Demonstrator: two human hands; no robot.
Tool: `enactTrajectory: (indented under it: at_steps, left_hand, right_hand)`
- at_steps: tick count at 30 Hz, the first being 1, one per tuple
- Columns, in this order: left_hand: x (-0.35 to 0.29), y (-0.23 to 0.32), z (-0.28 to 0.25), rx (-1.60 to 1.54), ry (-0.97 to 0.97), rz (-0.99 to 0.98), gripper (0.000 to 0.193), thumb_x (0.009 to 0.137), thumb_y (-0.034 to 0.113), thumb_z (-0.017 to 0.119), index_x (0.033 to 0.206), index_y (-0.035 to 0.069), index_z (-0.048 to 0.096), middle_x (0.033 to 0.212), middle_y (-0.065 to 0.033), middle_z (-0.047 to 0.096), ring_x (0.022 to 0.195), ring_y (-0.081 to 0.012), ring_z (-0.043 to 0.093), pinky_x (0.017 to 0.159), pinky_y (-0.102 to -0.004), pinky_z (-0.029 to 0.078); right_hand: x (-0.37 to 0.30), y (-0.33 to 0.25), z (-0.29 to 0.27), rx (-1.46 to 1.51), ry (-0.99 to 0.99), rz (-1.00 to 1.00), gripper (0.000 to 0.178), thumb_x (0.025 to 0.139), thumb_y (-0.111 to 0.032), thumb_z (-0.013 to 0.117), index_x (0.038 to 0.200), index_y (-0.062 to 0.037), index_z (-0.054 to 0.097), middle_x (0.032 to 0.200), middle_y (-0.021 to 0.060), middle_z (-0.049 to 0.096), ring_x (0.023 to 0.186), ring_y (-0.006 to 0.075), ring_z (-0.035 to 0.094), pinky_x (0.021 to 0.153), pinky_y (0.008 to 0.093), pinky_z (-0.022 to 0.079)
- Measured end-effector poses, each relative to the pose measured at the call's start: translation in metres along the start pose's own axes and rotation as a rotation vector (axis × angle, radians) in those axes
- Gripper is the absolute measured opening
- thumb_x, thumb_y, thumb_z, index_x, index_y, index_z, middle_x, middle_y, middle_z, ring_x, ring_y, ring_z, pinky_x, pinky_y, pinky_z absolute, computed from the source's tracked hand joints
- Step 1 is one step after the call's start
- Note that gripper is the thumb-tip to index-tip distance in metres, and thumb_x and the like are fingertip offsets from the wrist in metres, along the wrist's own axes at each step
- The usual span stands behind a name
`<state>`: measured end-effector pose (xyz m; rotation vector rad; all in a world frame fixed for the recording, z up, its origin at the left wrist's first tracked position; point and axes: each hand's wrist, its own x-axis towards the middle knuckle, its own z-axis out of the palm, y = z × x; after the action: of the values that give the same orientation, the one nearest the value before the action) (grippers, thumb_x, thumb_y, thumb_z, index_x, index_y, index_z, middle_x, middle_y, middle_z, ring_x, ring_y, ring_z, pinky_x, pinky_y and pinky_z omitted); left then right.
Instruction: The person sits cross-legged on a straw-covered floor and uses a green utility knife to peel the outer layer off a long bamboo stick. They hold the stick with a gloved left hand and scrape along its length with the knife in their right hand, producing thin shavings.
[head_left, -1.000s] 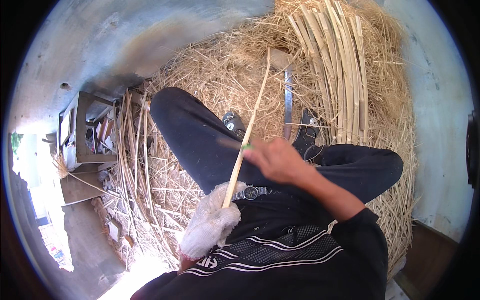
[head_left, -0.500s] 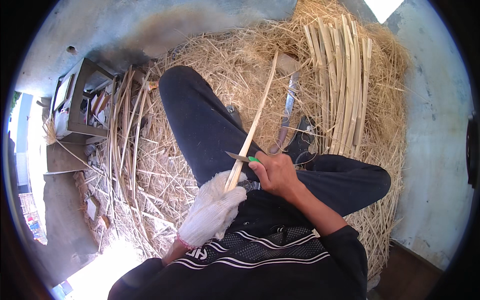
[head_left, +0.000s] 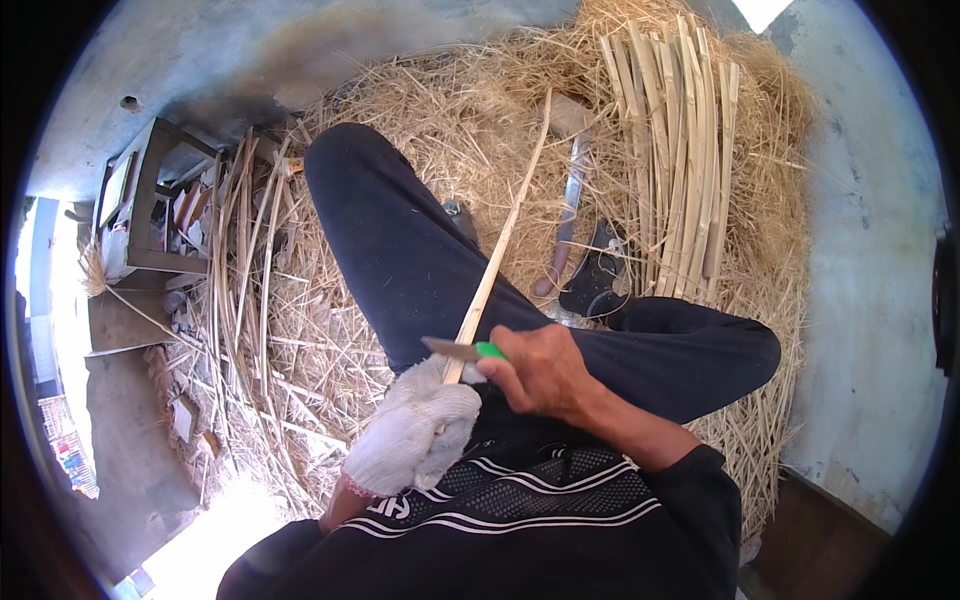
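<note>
My left hand (head_left: 420,425), in a white knitted glove, is closed around the near end of a long, pale bamboo strip (head_left: 496,256). The strip slants away from me over my dark trousers, its thin far end above the straw. My bare right hand (head_left: 540,368) grips a small knife (head_left: 456,348) by its green handle. The blade points left and lies across the strip, just beyond the gloved fingers. A larger blade with a brown handle (head_left: 558,266) rests on the straw, past my folded legs.
Several split bamboo strips (head_left: 690,160) lie side by side at the far right. Longer thin strips (head_left: 237,260) lean by a wooden cabinet frame (head_left: 135,215) at the left. Shavings and straw (head_left: 450,110) cover the floor. A bluish wall (head_left: 870,260) stands at the right.
My right hand has drawn the knife toward me along the strip, closer to the glove. The gloved hand has shifted slightly nearer my body, and the view has moved a little.
</note>
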<state>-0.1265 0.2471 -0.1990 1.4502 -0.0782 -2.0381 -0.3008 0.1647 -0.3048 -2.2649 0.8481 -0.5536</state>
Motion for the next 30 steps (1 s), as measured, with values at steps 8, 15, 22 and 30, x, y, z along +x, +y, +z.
enactTrajectory:
  at_steps: [8, 15, 22, 30]
  left_hand:
    - [0.006, -0.006, -0.004, -0.061, -0.041, 0.002, 0.014, 0.088, 0.001, 0.051, 0.099, 0.010, 0.048, 0.056, 0.0011, 0.041, 0.033, -0.0092, 0.035, 0.026, -0.0254, 0.028]
    - [0.007, -0.003, -0.002, 0.023, -0.009, 0.079, 0.015, 0.089, 0.001, 0.054, 0.100, 0.008, 0.047, 0.055, 0.0002, 0.042, 0.032, -0.0101, 0.038, 0.026, -0.0254, 0.030]
    - [0.010, -0.003, 0.006, 0.116, 0.042, 0.035, 0.016, 0.085, 0.001, 0.053, 0.098, 0.009, 0.047, 0.054, 0.0012, 0.040, 0.032, -0.0096, 0.034, 0.027, -0.0245, 0.028]
    - [0.008, -0.005, 0.001, 0.049, 0.016, 0.046, 0.015, 0.085, 0.001, 0.053, 0.096, 0.009, 0.047, 0.055, -0.0001, 0.042, 0.032, -0.0095, 0.034, 0.027, -0.0254, 0.027]
  right_hand:
    - [0.006, -0.006, -0.005, -0.042, -0.100, -0.070, 0.050, 0.096, -0.049, 0.054, 0.071, -0.0058, 0.056, 0.052, 0.0148, 0.057, 0.047, 0.0361, 0.060, 0.045, 0.0462, 0.046]
    - [0.022, 0.020, -0.012, -0.205, -0.056, 0.066, 0.045, 0.095, -0.045, 0.058, 0.074, -0.0054, 0.056, 0.051, 0.0154, 0.054, 0.048, 0.0373, 0.059, 0.048, 0.0474, 0.048]
    - [0.026, 0.037, -0.008, -0.283, -0.014, 0.111, 0.044, 0.096, -0.043, 0.057, 0.073, -0.0064, 0.056, 0.049, 0.0153, 0.054, 0.047, 0.0375, 0.060, 0.045, 0.0462, 0.047]
    - [0.029, 0.051, -0.011, -0.309, 0.020, 0.036, 0.046, 0.095, -0.048, 0.059, 0.072, -0.0075, 0.058, 0.050, 0.0134, 0.054, 0.045, 0.0355, 0.058, 0.045, 0.0444, 0.046]
